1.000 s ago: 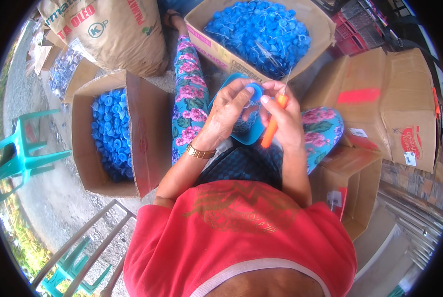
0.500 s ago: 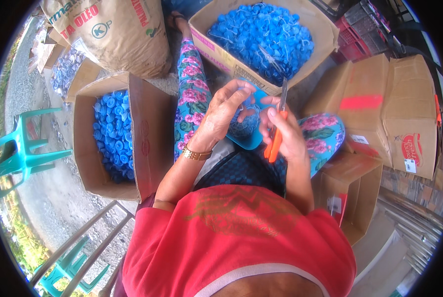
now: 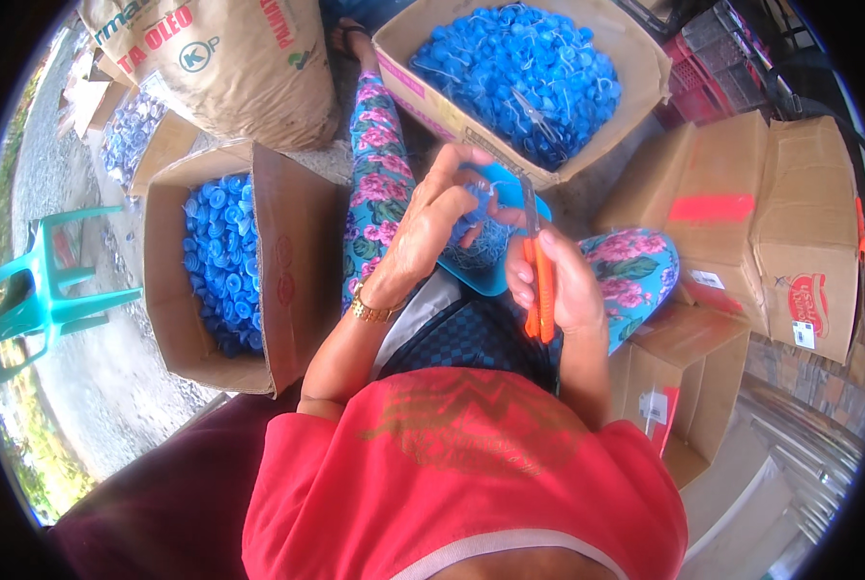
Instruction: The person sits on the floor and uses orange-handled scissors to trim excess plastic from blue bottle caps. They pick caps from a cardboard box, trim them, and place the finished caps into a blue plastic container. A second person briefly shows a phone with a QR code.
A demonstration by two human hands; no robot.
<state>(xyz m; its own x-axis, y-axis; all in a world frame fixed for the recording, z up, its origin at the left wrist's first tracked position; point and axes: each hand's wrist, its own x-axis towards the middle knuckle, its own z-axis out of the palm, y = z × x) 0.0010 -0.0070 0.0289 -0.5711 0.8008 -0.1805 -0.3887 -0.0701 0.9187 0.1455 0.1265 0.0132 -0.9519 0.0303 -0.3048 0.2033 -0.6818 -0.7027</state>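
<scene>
R hand (image 3: 572,288) grips scissors (image 3: 545,295), fingers wrapped round the orange handles; blades point up & away from the torso, prob. for safety. L hand (image 3: 423,222) is curled over the tray (image 3: 490,282), fingers bent in; can't tell if it's pinching anything. Tray sits btwn the legs (image 3: 379,174) w/ strands (image 3: 487,246) in it, prob. there to catch bits. L box (image 3: 302,261) of blue discs (image 3: 221,261) stands beside the L leg, far box (image 3: 452,114) w/ more discs just past the tray, both prob. for easy reach. Sack (image 3: 234,82) stands beyond L box.
</scene>
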